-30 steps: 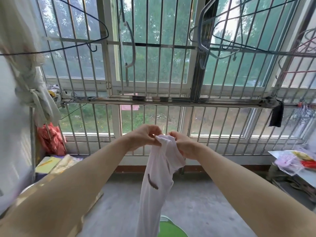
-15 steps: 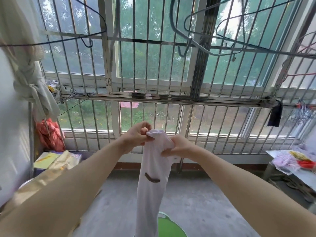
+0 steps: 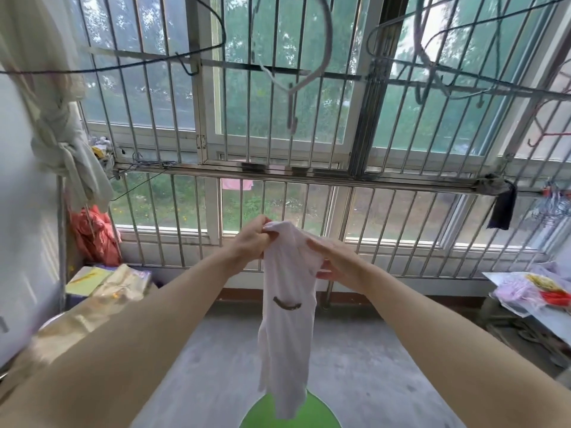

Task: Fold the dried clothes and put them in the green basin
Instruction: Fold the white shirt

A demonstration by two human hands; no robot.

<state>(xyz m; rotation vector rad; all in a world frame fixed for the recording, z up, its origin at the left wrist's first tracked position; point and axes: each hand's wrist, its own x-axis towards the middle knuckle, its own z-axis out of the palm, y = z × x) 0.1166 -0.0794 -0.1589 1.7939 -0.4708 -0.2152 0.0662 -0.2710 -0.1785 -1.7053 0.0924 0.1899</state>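
One white garment (image 3: pixel 287 329) hangs lengthwise between two bare hands, held up in front of the barred window (image 3: pixel 278 125). The left hand (image 3: pixel 251 239) has its fingers (image 3: pixel 262 233) clenched on the garment's top edge, bunching the cloth. The right hand (image 3: pixel 336 261) grasps the fabric just beside it, fingers laid over the cloth and thumb under it. One dark curved mark (image 3: pixel 287 304) shows on the garment's front.

The garment's lower end dangles over one green basin (image 3: pixel 324 417) on the concrete floor (image 3: pixel 370 350); whether it touches the basin cannot be told.

Overhead hang one dark wire hanger (image 3: pixel 185 58) on the left, one pale hanger (image 3: pixel 293 84) in the middle and a tangle on the right too overlapped to count.

On the left there is one knotted pale cloth (image 3: pixel 74 162) above one red bag (image 3: pixel 95 239). One dark rag (image 3: pixel 503 210) hangs from the rail on the right, above a table (image 3: pixel 553 322) bearing plastic bags.
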